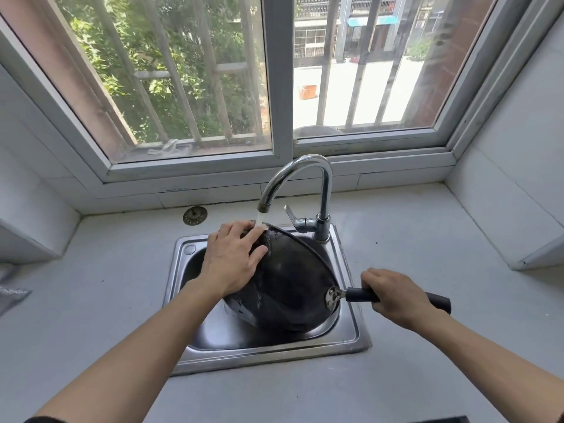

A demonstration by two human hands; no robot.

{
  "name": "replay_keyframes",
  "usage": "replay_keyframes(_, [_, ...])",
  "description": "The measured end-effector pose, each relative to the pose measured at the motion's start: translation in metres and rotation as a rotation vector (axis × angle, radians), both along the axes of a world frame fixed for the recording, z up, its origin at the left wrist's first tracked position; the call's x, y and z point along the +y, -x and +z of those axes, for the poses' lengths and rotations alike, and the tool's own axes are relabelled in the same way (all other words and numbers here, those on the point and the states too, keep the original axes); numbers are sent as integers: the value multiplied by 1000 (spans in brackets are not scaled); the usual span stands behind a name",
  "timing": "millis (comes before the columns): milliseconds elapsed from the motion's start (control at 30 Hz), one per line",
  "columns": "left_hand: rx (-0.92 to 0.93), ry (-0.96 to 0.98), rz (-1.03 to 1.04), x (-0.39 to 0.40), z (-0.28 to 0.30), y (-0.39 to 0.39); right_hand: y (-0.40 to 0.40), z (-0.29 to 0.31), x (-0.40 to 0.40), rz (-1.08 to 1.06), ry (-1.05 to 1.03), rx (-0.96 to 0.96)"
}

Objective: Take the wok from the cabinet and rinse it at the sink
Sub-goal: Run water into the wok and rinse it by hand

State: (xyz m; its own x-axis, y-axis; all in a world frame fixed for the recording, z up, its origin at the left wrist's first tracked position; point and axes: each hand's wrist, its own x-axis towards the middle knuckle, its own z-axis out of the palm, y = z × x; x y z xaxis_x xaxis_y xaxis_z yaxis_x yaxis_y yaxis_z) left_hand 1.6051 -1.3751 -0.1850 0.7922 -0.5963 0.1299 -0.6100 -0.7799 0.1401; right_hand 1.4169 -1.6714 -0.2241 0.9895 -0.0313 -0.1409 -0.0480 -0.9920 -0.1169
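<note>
Both forearms reach in from the bottom edge, over the table (pixel 91 300), toward the sink (pixel 351 337) at the centre. Rinsing is the step now: the wok (pixel 290 285) sits tilted in the sink, its rim raised toward twelve o'clock, where water (pixel 259 219) falls from the faucet (pixel 305 169) onto its upper edge.

To do this well, I think I should turn the handle (pixel 360 295) slowly so the stream sweeps the whole dark surface, rub wherever the water lands, and keep the low side over the basin so runoff stays off the table.

My right hand (pixel 393 296) is at four o'clock from the wok, fingers wrapped round the black handle, wrist level, the handle's end poking out past my knuckles. My left hand (pixel 235 257) lies at ten o'clock on the wok, palm down, fingers spread and fairly straight, pressing flat on the metal with the fingertips close to the stream. It grips nothing. The faucet's lever (pixel 291 215) stands just behind the wok's rim.
</note>
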Motion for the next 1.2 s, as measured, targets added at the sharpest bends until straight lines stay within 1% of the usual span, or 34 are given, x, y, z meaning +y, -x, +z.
replay_keyframes(133, [115,46,24,4,4,-17,-10,6,-3,12,15,17])
replay_keyframes(267, [161,56,50,14,7,-25,-25,16,0,60,35,28])
replay_keyframes(633, [199,6,112,36,2,-31,-55,37,11,124,124,42])
replay_keyframes(800, [168,-41,121,38,-1,-33,-57,40,16,117,159,14])
replay_keyframes(933, [178,-53,145,35,-3,-39,-62,48,20,132,195,-2])
replay_keyframes(1200, [193,-61,163,33,-6,-52,-72,58,23,118,193,-17])
